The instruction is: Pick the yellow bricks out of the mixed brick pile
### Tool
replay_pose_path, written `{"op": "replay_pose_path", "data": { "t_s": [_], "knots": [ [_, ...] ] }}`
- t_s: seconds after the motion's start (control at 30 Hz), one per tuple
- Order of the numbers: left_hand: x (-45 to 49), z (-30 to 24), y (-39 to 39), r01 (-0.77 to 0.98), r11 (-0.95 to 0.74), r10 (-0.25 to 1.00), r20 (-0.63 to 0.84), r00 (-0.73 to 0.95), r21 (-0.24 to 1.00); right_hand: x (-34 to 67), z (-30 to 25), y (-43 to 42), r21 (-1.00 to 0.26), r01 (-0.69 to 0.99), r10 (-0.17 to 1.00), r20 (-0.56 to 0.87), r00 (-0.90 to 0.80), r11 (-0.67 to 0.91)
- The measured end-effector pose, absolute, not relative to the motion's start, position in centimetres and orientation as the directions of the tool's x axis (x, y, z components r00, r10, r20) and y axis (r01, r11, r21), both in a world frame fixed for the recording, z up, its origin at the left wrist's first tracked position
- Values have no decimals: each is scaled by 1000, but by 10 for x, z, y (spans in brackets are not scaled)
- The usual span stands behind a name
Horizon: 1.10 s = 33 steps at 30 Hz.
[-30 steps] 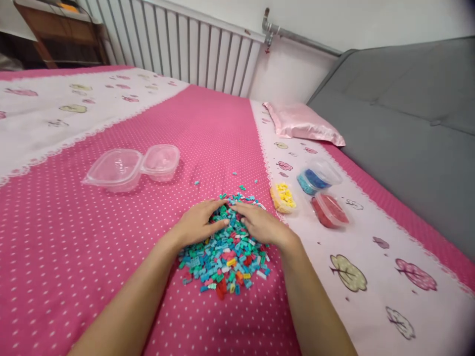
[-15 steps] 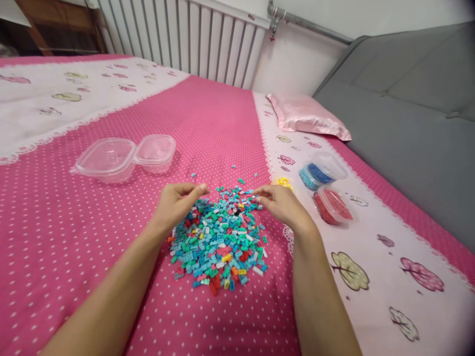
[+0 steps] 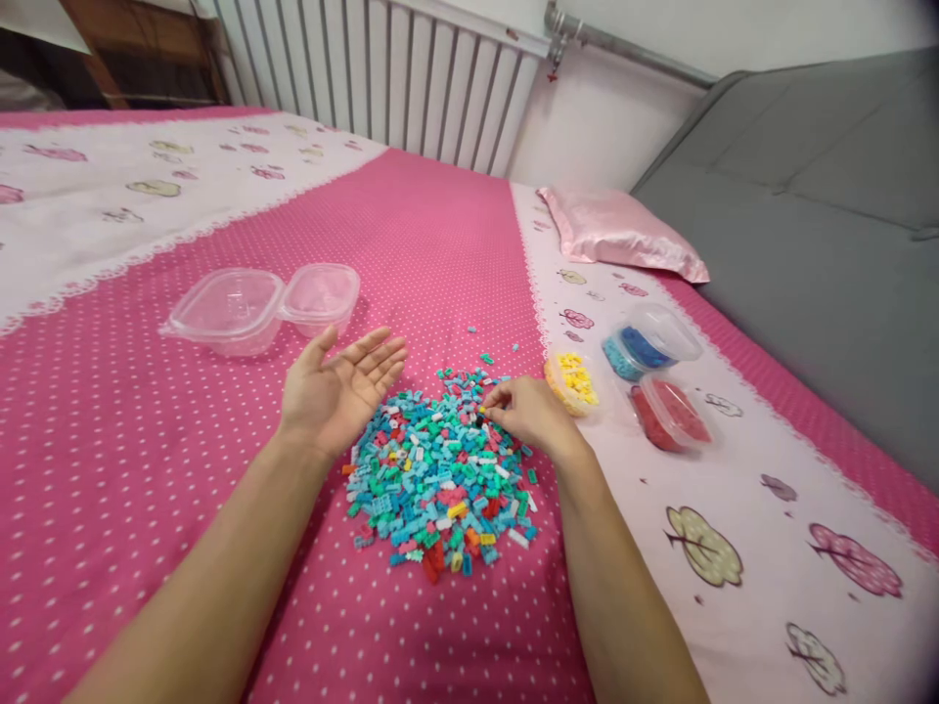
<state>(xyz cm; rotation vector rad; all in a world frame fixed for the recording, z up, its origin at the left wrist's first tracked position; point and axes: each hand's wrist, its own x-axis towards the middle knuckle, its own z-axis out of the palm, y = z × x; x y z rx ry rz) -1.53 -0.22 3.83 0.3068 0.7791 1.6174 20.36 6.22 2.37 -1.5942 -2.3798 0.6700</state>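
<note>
A heap of small bricks (image 3: 440,474), mostly teal and blue with some red, yellow and white, lies on the pink dotted bedspread (image 3: 110,460). My left hand (image 3: 337,386) hovers palm up at the heap's left edge, fingers spread, nothing in it. My right hand (image 3: 532,416) rests on the heap's right side with thumb and forefinger pinched on a small yellow brick (image 3: 484,411).
An empty clear hinged container (image 3: 256,308) sits open at the left. Three small tubs stand right of the heap: yellow bricks (image 3: 572,381), blue bricks (image 3: 646,342), red bricks (image 3: 671,416). A pink pillow (image 3: 623,235), grey sofa back (image 3: 807,244) and white radiator (image 3: 388,78) lie beyond.
Both hands lifted off the heap and parted. My left hand has turned palm up and spread open; my right hand has come down to pinch a brick at the heap's right side.
</note>
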Motion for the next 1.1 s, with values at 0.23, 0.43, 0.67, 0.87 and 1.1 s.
{"op": "replay_pose_path", "data": {
  "t_s": [0.23,0.43,0.67,0.87,1.1],
  "knots": [
    [-11,40,-6,-805,4,981,-157,-111,593,205,27,62,-437,847,922,-92,-377,302],
    [-7,41,-7,-815,20,979,-178,-103,580,205,25,62,-451,826,897,-110,-428,338],
    [-1,43,-9,-822,57,983,-176,-53,566,205,28,63,-561,742,924,126,-362,368],
    [11,47,-14,-821,203,976,-175,127,533,194,45,49,-733,407,832,411,-373,544],
    [16,44,-18,-808,382,924,-166,344,450,177,53,32,-672,241,691,551,-467,700]
  ]
}}
